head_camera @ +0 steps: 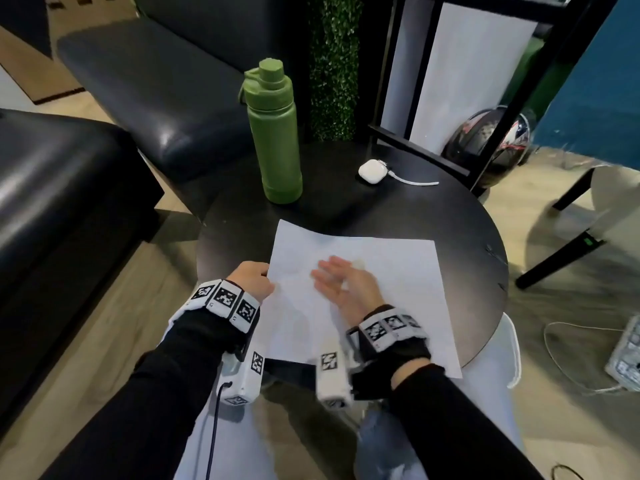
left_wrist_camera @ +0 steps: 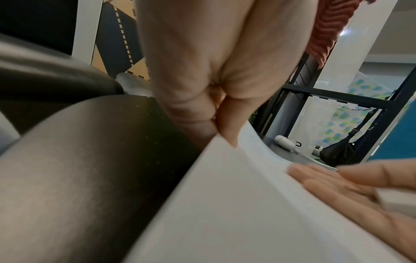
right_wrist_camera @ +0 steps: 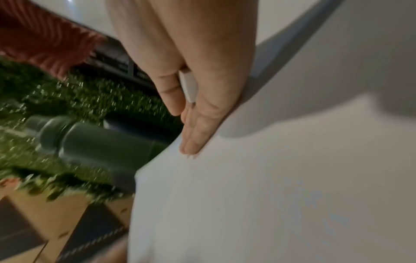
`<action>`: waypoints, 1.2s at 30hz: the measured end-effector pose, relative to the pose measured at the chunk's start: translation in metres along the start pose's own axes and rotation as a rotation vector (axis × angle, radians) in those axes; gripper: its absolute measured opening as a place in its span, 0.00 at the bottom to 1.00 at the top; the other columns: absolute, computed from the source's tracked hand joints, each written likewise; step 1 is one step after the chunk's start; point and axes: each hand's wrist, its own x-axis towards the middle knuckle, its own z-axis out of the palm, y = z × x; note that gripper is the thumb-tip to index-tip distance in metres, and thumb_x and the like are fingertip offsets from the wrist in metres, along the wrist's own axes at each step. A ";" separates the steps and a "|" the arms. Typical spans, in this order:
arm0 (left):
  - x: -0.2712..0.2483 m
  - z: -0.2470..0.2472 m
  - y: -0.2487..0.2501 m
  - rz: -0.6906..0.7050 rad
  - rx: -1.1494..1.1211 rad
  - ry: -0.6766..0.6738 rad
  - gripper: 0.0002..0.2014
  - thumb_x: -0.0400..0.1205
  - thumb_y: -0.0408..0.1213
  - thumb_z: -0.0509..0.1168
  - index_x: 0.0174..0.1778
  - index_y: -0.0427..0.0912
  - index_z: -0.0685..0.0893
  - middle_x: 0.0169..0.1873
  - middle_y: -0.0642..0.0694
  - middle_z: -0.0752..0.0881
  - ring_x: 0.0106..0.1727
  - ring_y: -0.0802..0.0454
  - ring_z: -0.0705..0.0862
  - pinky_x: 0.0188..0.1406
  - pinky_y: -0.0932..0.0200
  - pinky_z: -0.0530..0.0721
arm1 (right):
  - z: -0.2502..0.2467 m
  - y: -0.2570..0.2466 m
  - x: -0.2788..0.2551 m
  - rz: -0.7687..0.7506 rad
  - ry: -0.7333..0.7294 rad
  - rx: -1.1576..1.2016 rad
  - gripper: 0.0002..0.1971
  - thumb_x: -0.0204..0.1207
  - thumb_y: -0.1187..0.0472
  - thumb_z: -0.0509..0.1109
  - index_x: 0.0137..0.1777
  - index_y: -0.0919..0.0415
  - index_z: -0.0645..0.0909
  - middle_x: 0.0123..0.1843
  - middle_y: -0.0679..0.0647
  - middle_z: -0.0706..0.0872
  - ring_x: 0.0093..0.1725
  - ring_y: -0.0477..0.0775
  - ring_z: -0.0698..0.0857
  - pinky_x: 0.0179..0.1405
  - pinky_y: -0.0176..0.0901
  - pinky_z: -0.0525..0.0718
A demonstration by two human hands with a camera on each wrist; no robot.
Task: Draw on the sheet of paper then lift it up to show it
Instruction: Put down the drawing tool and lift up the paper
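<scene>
A blank white sheet of paper (head_camera: 391, 299) lies on the round black table (head_camera: 381, 209), overhanging its near edge. My left hand (head_camera: 254, 278) pinches the sheet's left edge between thumb and fingers (left_wrist_camera: 225, 137), and the paper (left_wrist_camera: 225, 213) bows upward there. My right hand (head_camera: 343, 278) lies over the middle of the sheet with straight fingers (right_wrist_camera: 191, 138), their side against the paper (right_wrist_camera: 292, 195). A slim white pen (right_wrist_camera: 188, 87) is tucked between its thumb and palm. The view is blurred, and I see no drawing on the sheet.
A green water bottle (head_camera: 277, 133) stands at the table's far left. A white earbud case (head_camera: 370, 170) with a cable lies at the far right. Black sofas (head_camera: 156, 98) stand left, a helmet (head_camera: 485, 140) and a chair leg (head_camera: 561, 258) right.
</scene>
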 end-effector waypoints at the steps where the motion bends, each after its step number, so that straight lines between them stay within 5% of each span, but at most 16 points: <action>1: 0.000 0.000 0.000 -0.006 0.008 -0.007 0.09 0.80 0.26 0.59 0.48 0.41 0.83 0.34 0.42 0.81 0.28 0.48 0.75 0.25 0.64 0.70 | -0.012 -0.013 0.005 -0.085 0.099 0.085 0.10 0.83 0.71 0.56 0.44 0.61 0.75 0.41 0.57 0.83 0.29 0.52 0.88 0.29 0.40 0.87; 3: -0.001 0.000 0.001 -0.009 -0.002 -0.026 0.09 0.81 0.27 0.59 0.50 0.43 0.81 0.34 0.42 0.81 0.29 0.48 0.76 0.25 0.63 0.71 | -0.037 -0.040 0.014 -0.271 0.254 0.240 0.12 0.84 0.66 0.54 0.40 0.58 0.73 0.37 0.56 0.78 0.28 0.51 0.83 0.29 0.40 0.83; 7: -0.001 0.000 -0.001 -0.011 -0.042 -0.036 0.05 0.78 0.27 0.64 0.41 0.41 0.81 0.35 0.42 0.82 0.30 0.49 0.77 0.27 0.63 0.73 | -0.033 -0.056 0.000 -0.405 0.406 -0.019 0.15 0.84 0.67 0.57 0.37 0.50 0.71 0.35 0.48 0.75 0.32 0.44 0.74 0.34 0.32 0.73; 12: 0.001 0.002 -0.005 -0.014 -0.099 -0.019 0.08 0.77 0.27 0.68 0.35 0.43 0.81 0.33 0.43 0.82 0.31 0.50 0.77 0.28 0.64 0.74 | 0.043 0.006 -0.009 -0.045 -0.225 -0.155 0.12 0.79 0.77 0.56 0.49 0.68 0.80 0.47 0.62 0.84 0.41 0.55 0.82 0.54 0.49 0.82; 14: 0.002 0.002 -0.006 -0.016 -0.121 -0.010 0.08 0.76 0.25 0.68 0.36 0.43 0.81 0.31 0.44 0.82 0.30 0.51 0.77 0.26 0.67 0.74 | 0.055 0.018 -0.003 0.070 -0.248 -0.222 0.16 0.79 0.78 0.54 0.60 0.73 0.79 0.54 0.65 0.83 0.45 0.56 0.84 0.56 0.46 0.83; 20: 0.005 0.000 -0.006 -0.047 -0.113 -0.028 0.05 0.78 0.31 0.70 0.42 0.44 0.81 0.38 0.45 0.84 0.41 0.46 0.82 0.43 0.58 0.79 | 0.008 -0.018 0.043 -0.080 0.027 0.132 0.12 0.86 0.66 0.54 0.43 0.62 0.76 0.41 0.57 0.83 0.28 0.52 0.88 0.24 0.36 0.87; 23: 0.003 0.000 -0.005 -0.034 -0.092 -0.028 0.05 0.78 0.32 0.69 0.42 0.45 0.80 0.38 0.47 0.84 0.40 0.48 0.82 0.38 0.61 0.78 | -0.037 -0.048 0.047 -0.251 0.180 0.237 0.09 0.85 0.65 0.56 0.47 0.65 0.77 0.42 0.57 0.84 0.29 0.49 0.90 0.24 0.36 0.87; 25: 0.002 0.001 -0.005 -0.029 -0.092 -0.018 0.05 0.79 0.32 0.69 0.45 0.44 0.80 0.38 0.48 0.83 0.39 0.50 0.81 0.36 0.62 0.77 | -0.065 -0.069 0.045 -0.346 0.217 0.260 0.04 0.78 0.64 0.66 0.44 0.64 0.77 0.37 0.54 0.83 0.27 0.49 0.88 0.26 0.35 0.84; 27: 0.000 0.001 -0.003 -0.027 -0.105 -0.014 0.06 0.79 0.31 0.69 0.48 0.43 0.79 0.39 0.48 0.83 0.38 0.51 0.81 0.35 0.62 0.77 | -0.079 -0.086 0.033 -0.425 0.349 0.099 0.09 0.72 0.67 0.70 0.36 0.56 0.74 0.32 0.50 0.77 0.30 0.47 0.79 0.31 0.32 0.76; 29: 0.001 0.001 -0.003 -0.031 -0.095 -0.017 0.07 0.79 0.31 0.69 0.50 0.43 0.78 0.42 0.47 0.83 0.40 0.49 0.81 0.37 0.60 0.78 | -0.069 -0.086 0.016 -0.475 0.527 -0.220 0.13 0.80 0.66 0.63 0.36 0.51 0.73 0.34 0.48 0.76 0.32 0.45 0.75 0.33 0.30 0.74; 31: 0.002 -0.001 -0.003 -0.037 -0.085 -0.023 0.08 0.79 0.32 0.69 0.51 0.43 0.78 0.43 0.46 0.83 0.39 0.49 0.81 0.36 0.60 0.77 | -0.042 -0.065 0.002 -0.465 0.410 -0.293 0.09 0.82 0.64 0.61 0.41 0.54 0.78 0.38 0.52 0.80 0.34 0.46 0.76 0.40 0.34 0.79; 33: 0.004 -0.002 -0.004 -0.044 -0.071 -0.026 0.08 0.79 0.32 0.69 0.51 0.42 0.79 0.38 0.47 0.83 0.35 0.51 0.80 0.30 0.63 0.76 | -0.010 -0.029 -0.010 -0.314 0.115 -0.213 0.10 0.80 0.72 0.61 0.44 0.63 0.83 0.39 0.55 0.82 0.35 0.48 0.80 0.47 0.46 0.84; 36: 0.003 -0.002 -0.004 -0.044 -0.048 -0.029 0.07 0.78 0.31 0.70 0.50 0.40 0.81 0.32 0.46 0.81 0.28 0.52 0.76 0.23 0.66 0.73 | 0.023 0.021 -0.032 -0.065 -0.130 -0.204 0.15 0.75 0.79 0.60 0.39 0.61 0.82 0.40 0.55 0.84 0.40 0.50 0.82 0.46 0.39 0.82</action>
